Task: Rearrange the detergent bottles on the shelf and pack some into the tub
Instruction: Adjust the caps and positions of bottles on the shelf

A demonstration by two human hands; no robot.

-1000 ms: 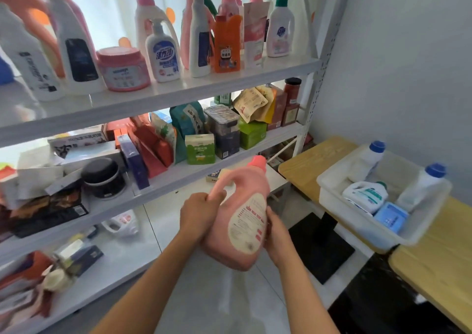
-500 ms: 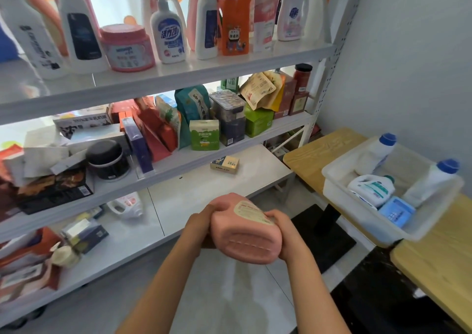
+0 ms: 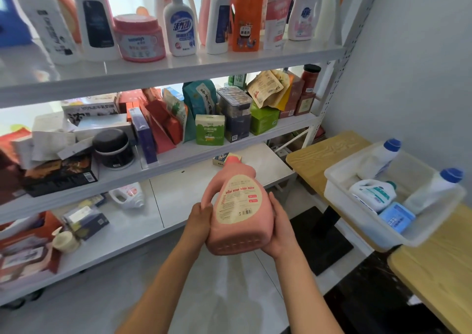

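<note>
1. Hands met on one thing: my left hand [image 3: 201,215] gripped the pink detergent bottle [image 3: 236,207] low on its handle side, fingers curled round its edge, while my right hand [image 3: 279,227] cupped the opposite flank near the base, thumb lying up the side.
2. Bottle was in mid-air in front of the lower shelf [image 3: 178,198], tipped so its cap pointed away and its back label faced me. I judged the two-sided hold was there because the body looked broad and heavy for one hand.
3. Nothing supported it from below, so the grip was clamped on both sides.
4. To my right, the white tub [image 3: 357,221] sat on the wooden counter [image 3: 321,152], already holding two blue-capped bottles, a white jug and a small blue pack, with bare floor showing in its middle.
5. The top shelf [image 3: 178,65] carried a crowded upright row of detergents.
6. I judged the tub the likelier destination, given its nearness.
</note>
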